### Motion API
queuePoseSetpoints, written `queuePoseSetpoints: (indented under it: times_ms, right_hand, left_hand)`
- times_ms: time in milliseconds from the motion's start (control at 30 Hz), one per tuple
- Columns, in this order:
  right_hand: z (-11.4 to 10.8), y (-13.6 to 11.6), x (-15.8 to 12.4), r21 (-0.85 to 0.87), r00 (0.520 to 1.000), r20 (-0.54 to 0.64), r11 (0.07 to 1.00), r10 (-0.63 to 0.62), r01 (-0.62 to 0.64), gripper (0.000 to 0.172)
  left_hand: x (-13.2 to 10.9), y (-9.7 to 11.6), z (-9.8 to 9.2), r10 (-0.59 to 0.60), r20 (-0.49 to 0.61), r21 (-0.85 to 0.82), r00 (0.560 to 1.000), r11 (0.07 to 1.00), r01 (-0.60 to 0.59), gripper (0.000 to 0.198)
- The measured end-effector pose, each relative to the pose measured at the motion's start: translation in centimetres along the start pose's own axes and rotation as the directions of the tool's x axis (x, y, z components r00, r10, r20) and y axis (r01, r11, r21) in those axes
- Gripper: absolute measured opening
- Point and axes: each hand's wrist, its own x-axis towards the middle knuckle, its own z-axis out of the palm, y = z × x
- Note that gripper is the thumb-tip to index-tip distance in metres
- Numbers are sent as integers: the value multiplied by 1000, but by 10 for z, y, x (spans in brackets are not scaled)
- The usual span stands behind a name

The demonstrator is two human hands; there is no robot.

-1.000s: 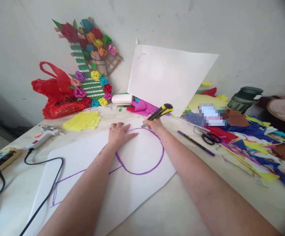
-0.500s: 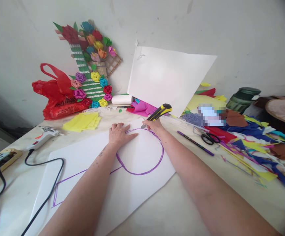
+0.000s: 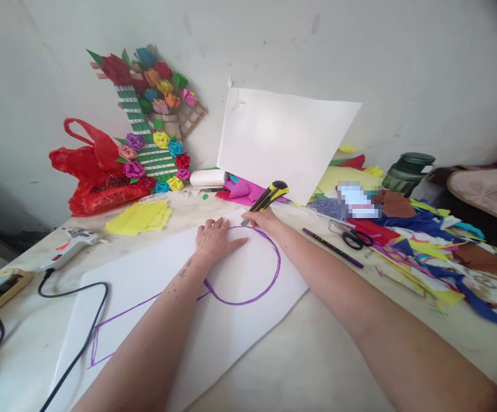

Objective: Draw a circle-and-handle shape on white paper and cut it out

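Observation:
A large white sheet of board [image 3: 231, 337] lies on the table, marked with a purple circle outline [image 3: 278, 260] joined to a long straight-sided shape on its left. My left hand [image 3: 216, 240] presses flat on the board with fingers spread, covering the circle's upper left edge. In my right hand [image 3: 262, 218] is a yellow and black utility knife [image 3: 270, 195], tilted with its handle up to the right. Its blade tip meets the board at the top of the purple line, just right of my left fingers. Whether the blade has gone through cannot be seen.
A glue gun [image 3: 70, 250] and its black cord lie left, the cord crossing the board, near a power strip [image 3: 2, 292]. Right are a purple pen [image 3: 333, 248], scissors [image 3: 357, 238] and heaped scraps [image 3: 432, 246]. Behind stand a paper-flower guitar [image 3: 158, 154] and white sheet [image 3: 286, 143].
The whole view has shifted slightly. My left hand has slid a little to the right across the board, closer to the knife. The knife stays at the top of the circle.

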Motion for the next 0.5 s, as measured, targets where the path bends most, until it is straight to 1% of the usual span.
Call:
queuePoseSetpoints:
  times_ms: [200,400,500]
  right_hand:
    - [-2,8,-5,117,999,-30,992,41,-37,28]
    - [0,14,-6,174,999,-48,985,-7,15,28]
    - [1,14,-5,188,997,-73,982,-1,14,27]
  left_hand:
    - [1,-2,4,-5,-4,-11,1000,1000,5,88]
    - [1,-2,4,-8,6,-4,1000,1000,8,86]
    - [1,-1,3,-11,12,-10,1000,1000,11,85]
